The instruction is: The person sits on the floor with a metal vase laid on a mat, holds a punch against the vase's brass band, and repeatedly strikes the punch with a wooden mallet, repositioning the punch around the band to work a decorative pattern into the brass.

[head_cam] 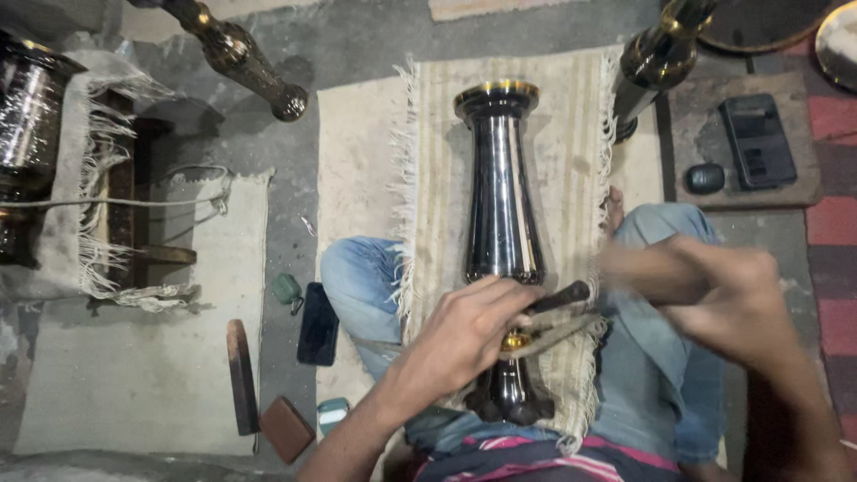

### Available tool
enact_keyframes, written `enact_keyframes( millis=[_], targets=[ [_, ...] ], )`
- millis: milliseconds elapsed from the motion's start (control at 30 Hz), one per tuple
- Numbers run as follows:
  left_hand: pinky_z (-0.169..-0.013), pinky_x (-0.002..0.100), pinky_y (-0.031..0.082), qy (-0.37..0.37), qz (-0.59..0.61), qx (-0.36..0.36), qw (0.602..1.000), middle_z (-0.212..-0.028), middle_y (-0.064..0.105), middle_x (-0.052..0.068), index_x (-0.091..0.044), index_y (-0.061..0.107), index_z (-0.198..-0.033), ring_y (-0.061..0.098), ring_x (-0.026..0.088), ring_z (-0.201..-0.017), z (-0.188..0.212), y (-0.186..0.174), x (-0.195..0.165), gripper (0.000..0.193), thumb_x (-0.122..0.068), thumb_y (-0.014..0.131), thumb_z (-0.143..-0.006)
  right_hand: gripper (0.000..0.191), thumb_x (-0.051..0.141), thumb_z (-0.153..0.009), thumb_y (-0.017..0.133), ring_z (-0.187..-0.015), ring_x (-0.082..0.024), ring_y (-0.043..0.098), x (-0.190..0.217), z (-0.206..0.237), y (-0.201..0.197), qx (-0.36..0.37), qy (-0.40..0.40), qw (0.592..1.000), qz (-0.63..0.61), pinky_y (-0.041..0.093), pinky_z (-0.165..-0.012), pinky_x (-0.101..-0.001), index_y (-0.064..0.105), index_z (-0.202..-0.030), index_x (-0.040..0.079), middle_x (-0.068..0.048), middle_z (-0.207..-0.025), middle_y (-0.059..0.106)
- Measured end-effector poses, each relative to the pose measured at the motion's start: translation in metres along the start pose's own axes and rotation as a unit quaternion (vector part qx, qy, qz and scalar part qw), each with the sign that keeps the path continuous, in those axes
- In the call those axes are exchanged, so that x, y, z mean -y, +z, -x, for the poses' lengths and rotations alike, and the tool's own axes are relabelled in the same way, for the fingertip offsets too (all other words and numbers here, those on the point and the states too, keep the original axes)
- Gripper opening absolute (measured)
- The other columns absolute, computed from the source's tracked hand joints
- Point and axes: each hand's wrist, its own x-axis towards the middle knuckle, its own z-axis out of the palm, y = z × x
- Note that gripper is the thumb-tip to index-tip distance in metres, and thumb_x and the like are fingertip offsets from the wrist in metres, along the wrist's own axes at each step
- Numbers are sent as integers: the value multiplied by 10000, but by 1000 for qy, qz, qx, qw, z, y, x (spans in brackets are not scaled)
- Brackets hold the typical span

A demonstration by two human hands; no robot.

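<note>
— Where was the piece?

— The tall dark metal vase point(502, 214) lay lengthwise across the person's lap, on a fringed beige cloth point(571, 134) spread over both denim-clad knees. Gold-rimmed mouth pointed away from the person, dark foot toward the waist. High polish, strong reflections along the body.

— And the hands?

— Left hand point(464, 335) sat on the vase's narrow neck, fingers closed around a dark slim tool point(558, 297) whose end rested against the metal near a gold band. Right hand point(714, 299) was just to the right of the vase, motion-blurred; looked curled, but I could not tell whether it was clamped on anything.

— Around them?

— On the grey floor to the person's left: a dark phone point(318, 324), a small green object point(287, 289) beside it, a long wooden-handled tool point(241, 375), a brown block point(286, 429). Farther left, another fringed cloth under a dark vessel point(27, 134). Two more brass-and-black pieces stood at the top, one upper left point(237, 55), one upper right point(656, 58). A black device point(757, 140) and a small dark oval thing point(704, 178) lay on a mat at the right.
</note>
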Motion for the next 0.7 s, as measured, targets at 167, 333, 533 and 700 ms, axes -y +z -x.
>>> enact_keyframes(
  millis=[167,333,533,700],
  targets=[
    [-884,439,543,-5,0,17,1000,-1115,700,157,19,628,-1285,671,344,-1002,0,1,4,498,100,611,-793,273,83,-724,835,-702,-168,705,-8,22,1,-36,79,995,-48,549,-636,-324,704,-958,37,-100,-771,707],
    [-879,436,536,9,-8,38,999,-1117,704,137,-16,613,-1316,652,334,-1001,2,-4,8,505,57,651,-818,410,106,-673,805,-827,-232,750,-17,33,11,-85,19,991,101,559,-708,-335,721,-1068,32,-162,-858,733],
    [-898,439,528,32,-16,26,999,-1157,697,126,-36,587,-1357,640,324,-1025,-1,-8,11,500,6,661,-864,452,136,-765,835,-891,-254,750,-32,34,23,-124,53,986,102,568,-761,-351,713,-1190,44,-184,-977,741],
    [-884,435,526,44,-22,42,998,-1159,705,118,-44,579,-1380,631,332,-1015,-3,-10,14,555,21,640,-833,216,45,-884,846,-831,-147,699,-23,34,22,-166,79,981,-58,555,-761,-267,681,-1019,13,-120,-922,726]
  ],
)
